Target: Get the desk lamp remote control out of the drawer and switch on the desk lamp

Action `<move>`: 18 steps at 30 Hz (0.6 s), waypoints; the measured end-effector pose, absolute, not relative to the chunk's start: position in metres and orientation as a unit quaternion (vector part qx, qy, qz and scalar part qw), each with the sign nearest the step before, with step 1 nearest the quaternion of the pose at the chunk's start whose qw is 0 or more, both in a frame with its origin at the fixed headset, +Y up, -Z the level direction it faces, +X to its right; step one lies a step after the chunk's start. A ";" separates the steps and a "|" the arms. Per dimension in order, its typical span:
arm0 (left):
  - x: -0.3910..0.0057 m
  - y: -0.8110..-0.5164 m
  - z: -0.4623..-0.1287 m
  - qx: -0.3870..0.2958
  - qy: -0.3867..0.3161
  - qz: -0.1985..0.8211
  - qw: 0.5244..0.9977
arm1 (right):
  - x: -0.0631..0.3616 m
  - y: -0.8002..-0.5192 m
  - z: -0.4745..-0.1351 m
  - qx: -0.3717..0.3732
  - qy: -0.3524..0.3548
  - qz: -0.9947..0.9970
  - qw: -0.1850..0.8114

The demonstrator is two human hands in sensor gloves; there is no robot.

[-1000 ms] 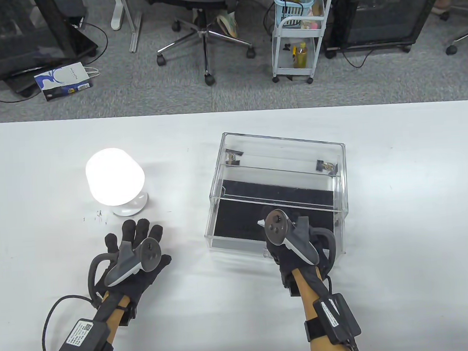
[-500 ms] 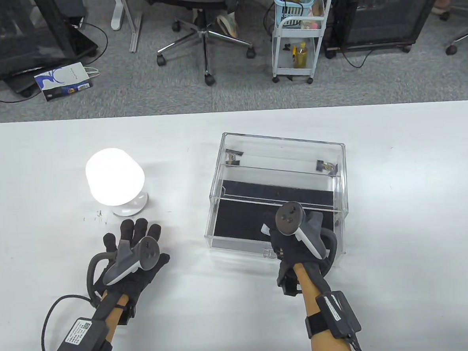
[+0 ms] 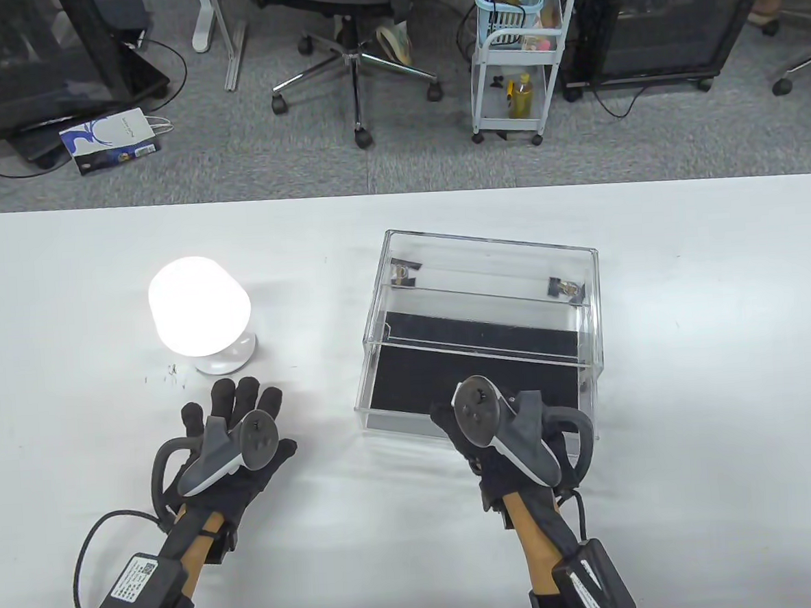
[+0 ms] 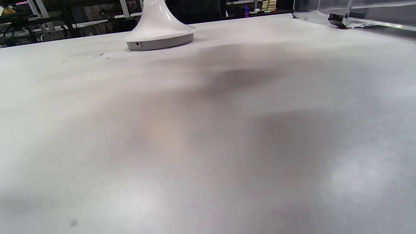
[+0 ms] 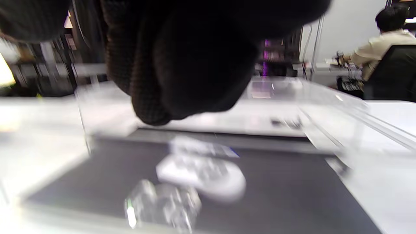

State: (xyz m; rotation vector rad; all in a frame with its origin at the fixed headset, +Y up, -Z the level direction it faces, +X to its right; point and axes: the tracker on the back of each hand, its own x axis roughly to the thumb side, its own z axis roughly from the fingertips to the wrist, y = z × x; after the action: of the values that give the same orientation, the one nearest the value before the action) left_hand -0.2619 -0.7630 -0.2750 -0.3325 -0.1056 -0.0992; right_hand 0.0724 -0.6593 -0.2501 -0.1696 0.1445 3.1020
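- Desk lamp (image 3: 200, 316) lit, toward the table's left side.
- Left hand (image 3: 232, 441) flat on the table just in front of the lamp base (image 4: 161, 34), fingers spread, holding nothing.
- Right hand (image 3: 499, 435) at the front wall of the clear drawer (image 3: 480, 340); grip impossible to tell.
- Blurred white remote (image 5: 201, 175), probably, on the drawer's black floor.

An office or lab workspace: grey carpet floor (image 3: 164, 174) beyond the white table's (image 3: 691, 369) far edge, a rolling office chair (image 3: 355, 39), a white utility cart (image 3: 520, 50), and a seated person (image 5: 383, 42) at another desk.
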 end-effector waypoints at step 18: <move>-0.260 -0.764 -0.272 -0.167 -0.051 -0.054 0.983 | 0.071 -0.734 -0.263 -0.167 0.121 0.976 -0.073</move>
State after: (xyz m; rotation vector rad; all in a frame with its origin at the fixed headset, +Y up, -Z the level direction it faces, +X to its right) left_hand -0.2601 -0.7642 -0.2716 -0.3366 -0.1022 -0.1085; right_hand 0.0709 -0.7336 -0.2635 -0.5496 0.4002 3.2158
